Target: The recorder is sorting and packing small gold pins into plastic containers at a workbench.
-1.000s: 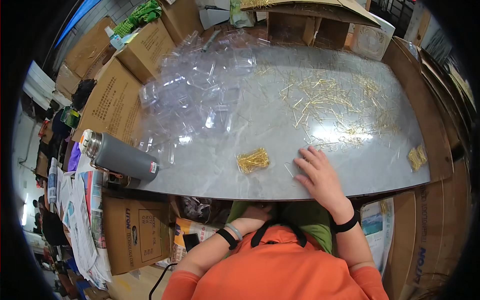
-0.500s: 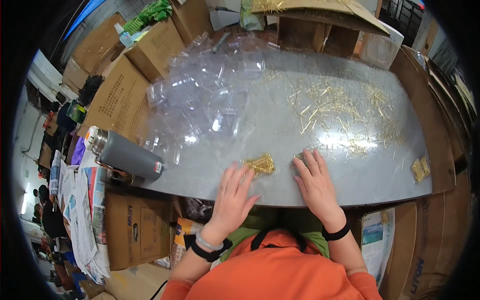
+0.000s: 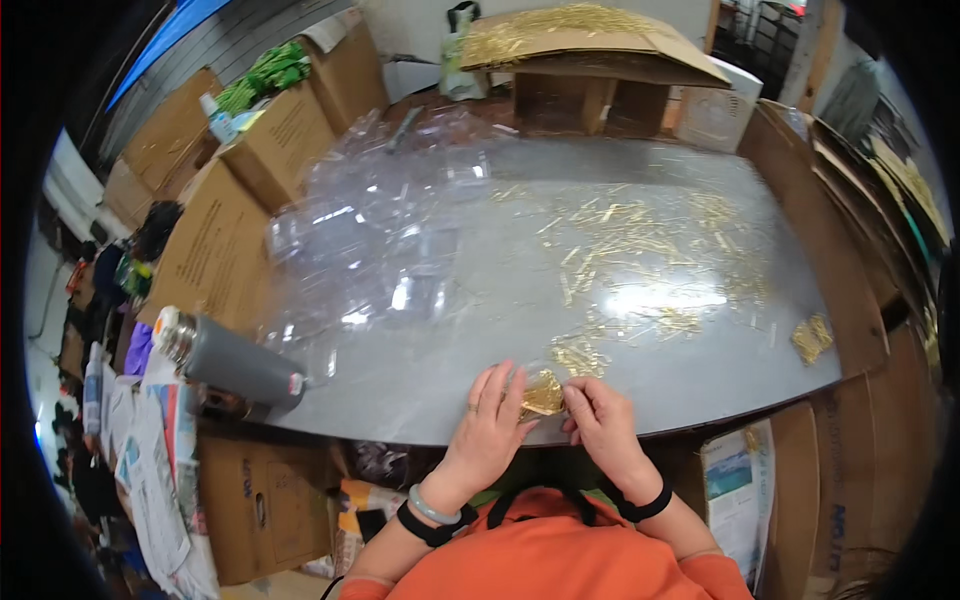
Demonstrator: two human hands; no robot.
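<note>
A small bundle of thin gold pieces (image 3: 543, 393) lies at the near edge of the grey table, between my hands. My left hand (image 3: 485, 432) closes around its left side, fingers together and thumb below. At the bundle's right end, my right hand (image 3: 604, 428) has its fingers curled in and thumb and index fingertip pinched; whatever is between them is hidden. Just beyond the hands sits a loose pile of gold pieces (image 3: 580, 357). More thin gold pieces (image 3: 640, 235) are scattered over the table's right half.
Clear plastic boxes (image 3: 375, 240) heap on the table's left. A grey thermos (image 3: 240, 360) leans at the left edge, before cardboard boxes (image 3: 215, 235). Another gold bundle (image 3: 812, 339) lies at the right edge by a cardboard wall (image 3: 825, 250). A cardboard shelf (image 3: 590, 90) stands behind.
My right hand, flat on the table before, has come left to the bundle and curled its fingers. The left hand has closed in on it. A loose pile now shows beyond them; the view has shifted.
</note>
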